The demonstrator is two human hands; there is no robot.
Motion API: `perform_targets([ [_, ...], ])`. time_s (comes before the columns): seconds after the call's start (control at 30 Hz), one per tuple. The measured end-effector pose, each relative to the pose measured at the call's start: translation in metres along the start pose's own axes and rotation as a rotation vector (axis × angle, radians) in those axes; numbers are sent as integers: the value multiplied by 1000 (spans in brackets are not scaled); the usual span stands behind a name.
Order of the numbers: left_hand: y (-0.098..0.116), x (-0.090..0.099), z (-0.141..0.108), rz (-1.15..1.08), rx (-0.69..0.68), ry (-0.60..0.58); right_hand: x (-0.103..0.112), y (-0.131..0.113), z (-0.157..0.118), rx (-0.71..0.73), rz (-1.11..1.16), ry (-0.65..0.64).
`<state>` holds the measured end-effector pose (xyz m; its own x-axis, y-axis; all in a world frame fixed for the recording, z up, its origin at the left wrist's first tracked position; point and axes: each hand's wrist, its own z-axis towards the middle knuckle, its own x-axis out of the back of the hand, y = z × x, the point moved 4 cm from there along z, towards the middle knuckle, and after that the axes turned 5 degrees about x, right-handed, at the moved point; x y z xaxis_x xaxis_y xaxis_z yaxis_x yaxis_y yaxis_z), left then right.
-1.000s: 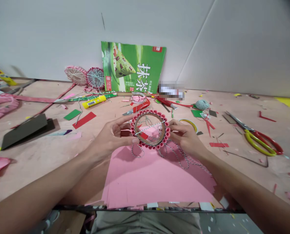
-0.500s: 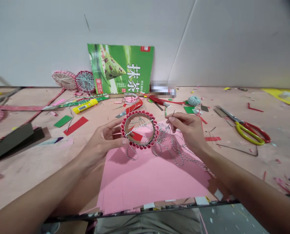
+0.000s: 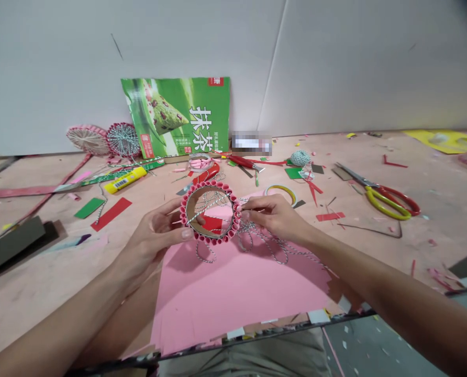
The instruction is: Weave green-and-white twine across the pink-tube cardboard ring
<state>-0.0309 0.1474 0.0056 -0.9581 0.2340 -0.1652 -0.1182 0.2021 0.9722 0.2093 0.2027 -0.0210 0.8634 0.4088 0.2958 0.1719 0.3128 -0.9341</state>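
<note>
My left hand (image 3: 155,235) grips the left side of a cardboard ring (image 3: 210,212), which is edged with rolled pink paper beads. My right hand (image 3: 276,217) pinches the ring's right rim, where black-and-white twisted twine (image 3: 213,201) crosses the opening. Loose loops of that twine (image 3: 260,246) hang below the ring and lie on a pink paper sheet (image 3: 233,293). A red paper piece (image 3: 212,225) shows through the ring. The sheet lies under both hands.
Paper scraps litter the wooden table (image 3: 41,293). Scissors with red and yellow handles (image 3: 386,199) lie to the right. Beyond my hands are a twine ball (image 3: 300,157), tape roll (image 3: 280,192), glue stick (image 3: 125,179), two beaded discs (image 3: 123,140) and a green package (image 3: 174,118).
My right hand has moved left from the loose twine back onto the ring's right rim. The ring has shifted slightly left in view, and the whole scene has tilted.
</note>
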Motion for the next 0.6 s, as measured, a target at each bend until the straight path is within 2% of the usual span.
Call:
perform_targets([
  [0.37, -3, -3, 2, -35, 20, 37, 4, -4, 2, 136, -41, 36],
  [0.6, -2, -4, 1, -55, 23, 51, 3, -4, 1, 88, -70, 29],
])
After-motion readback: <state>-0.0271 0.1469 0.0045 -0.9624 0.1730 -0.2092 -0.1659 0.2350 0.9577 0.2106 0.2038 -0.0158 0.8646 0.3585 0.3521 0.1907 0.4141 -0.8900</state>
